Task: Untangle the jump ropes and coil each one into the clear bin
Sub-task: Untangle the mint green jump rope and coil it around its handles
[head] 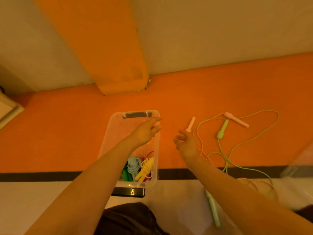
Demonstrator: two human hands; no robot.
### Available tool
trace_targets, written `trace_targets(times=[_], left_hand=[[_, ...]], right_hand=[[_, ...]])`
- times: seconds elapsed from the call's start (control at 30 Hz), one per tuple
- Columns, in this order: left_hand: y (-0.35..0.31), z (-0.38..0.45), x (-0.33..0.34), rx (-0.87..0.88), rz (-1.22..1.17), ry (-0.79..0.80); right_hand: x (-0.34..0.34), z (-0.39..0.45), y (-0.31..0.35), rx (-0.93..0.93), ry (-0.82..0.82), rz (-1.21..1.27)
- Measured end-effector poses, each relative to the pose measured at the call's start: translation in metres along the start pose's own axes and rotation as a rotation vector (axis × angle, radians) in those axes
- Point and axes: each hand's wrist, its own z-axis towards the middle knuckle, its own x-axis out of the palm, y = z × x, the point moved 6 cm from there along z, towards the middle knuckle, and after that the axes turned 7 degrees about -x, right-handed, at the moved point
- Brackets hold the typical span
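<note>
A clear bin point(110, 129) stands on the orange floor in front of me. Coiled ropes lie in its near end: a blue one point(133, 166), a yellow one point(146, 167), a green one point(126, 173) and a bit of a red one. My left hand point(147, 131) hovers over the bin's far end with fingers stretched out, holding nothing. My right hand point(185, 142) is just right of the bin, fingers loosely spread and empty. Beyond it a pink rope point(190, 126) and a light green rope point(221, 131) lie tangled together on the floor.
An orange pillar point(110, 56) meets the floor behind the bin. A dark strip point(50, 176) separates the orange floor from a pale surface near me. One light green handle point(213, 211) lies by my right forearm. A pale box corner point(6, 107) sits at far left.
</note>
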Motion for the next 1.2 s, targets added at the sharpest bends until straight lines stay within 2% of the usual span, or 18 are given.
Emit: trace_targets(times=[0.27, 0.53, 0.83, 0.93, 1.1, 1.2], left_hand=[[-0.063, -0.011, 0.079, 0.039, -0.137, -0.05], [-0.083, 0.002, 0.154, -0.039, -0.173, -0.027], [-0.04, 0.029, 0.232, -0.137, -0.193, 0.025], [-0.02, 0.042, 0.243, -0.178, -0.188, 0.018], [0.005, 0.088, 0.251, -0.374, -0.288, 0.042], [0.005, 0.111, 0.248, -0.383, -0.305, 0.033]], right_hand=[[-0.141, 0.005, -0.006, 0.027, -0.146, 0.014], [-0.226, 0.007, -0.039, 0.069, -0.215, 0.035], [-0.224, 0.028, -0.122, 0.203, -0.207, -0.027], [-0.217, 0.043, -0.143, 0.215, -0.193, -0.062], [-0.209, 0.072, -0.162, 0.218, -0.176, -0.109], [-0.205, 0.087, -0.165, 0.2, -0.155, -0.121]])
